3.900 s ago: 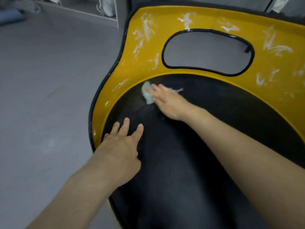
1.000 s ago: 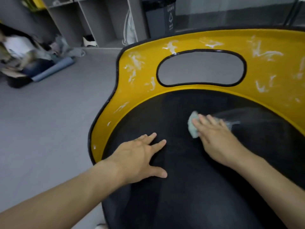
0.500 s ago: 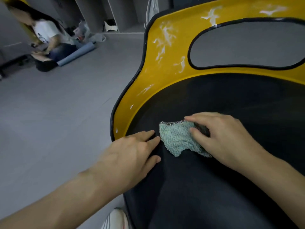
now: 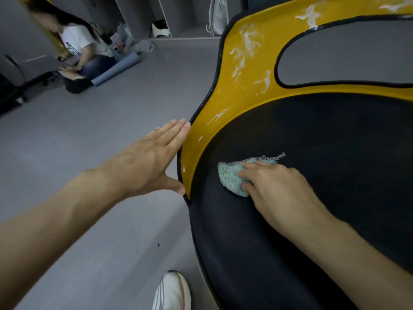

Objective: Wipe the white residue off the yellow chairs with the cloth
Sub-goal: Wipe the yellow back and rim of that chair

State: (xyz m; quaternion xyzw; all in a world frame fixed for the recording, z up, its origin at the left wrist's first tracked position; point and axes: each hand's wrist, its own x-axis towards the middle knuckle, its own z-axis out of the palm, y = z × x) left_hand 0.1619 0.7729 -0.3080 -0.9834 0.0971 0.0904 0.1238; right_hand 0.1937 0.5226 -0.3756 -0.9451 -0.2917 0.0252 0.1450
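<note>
Pressing down on the black padded seat (image 4: 312, 135) of the glossy yellow plastic chair (image 4: 223, 101), my right hand (image 4: 274, 191) curls its fingers over the crumpled pale green knitted cloth (image 4: 232, 175), which lies on the seat just inside the chair's left rim. My left hand (image 4: 154, 157) is flat, fingers straight, touching the chair's black outer edge. Smeared white residue (image 4: 245, 48) streaks the chair's yellow rim beyond the cloth. My white shoe (image 4: 172, 291) stands on the grey floor (image 4: 111, 121) left of the chair.
</note>
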